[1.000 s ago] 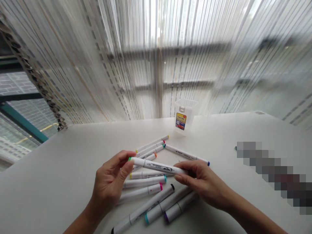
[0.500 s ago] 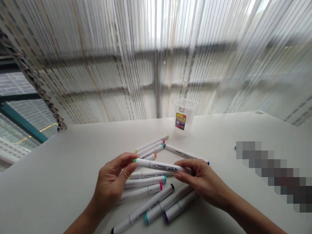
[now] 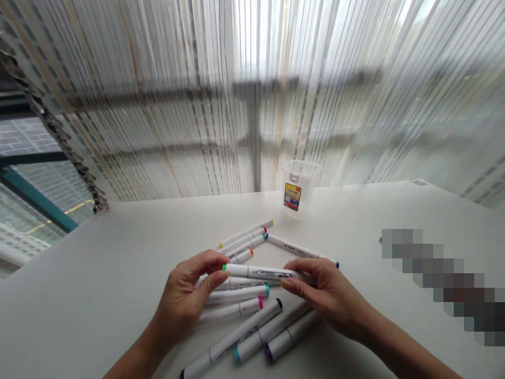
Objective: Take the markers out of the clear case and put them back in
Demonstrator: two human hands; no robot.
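Observation:
A white marker with a green end point(image 3: 260, 272) is held level above the table, one end in each hand. My left hand point(image 3: 188, 298) pinches its green end with thumb and fingers. My right hand point(image 3: 327, 297) pinches the other end. Under and around the hands lie several white markers with coloured caps point(image 3: 236, 308), some side by side, some slanted. One marker with a blue tip point(image 3: 302, 251) lies apart, just beyond my right hand.
A clear plastic cup with a yellow label point(image 3: 297, 189) stands at the back of the white table point(image 3: 118, 263). Striped sheer curtains hang behind it. A pixelated patch covers the right side of the table.
The held marker has slid a little to the right and come closer to level. My left hand followed it rightward; my right hand barely moved.

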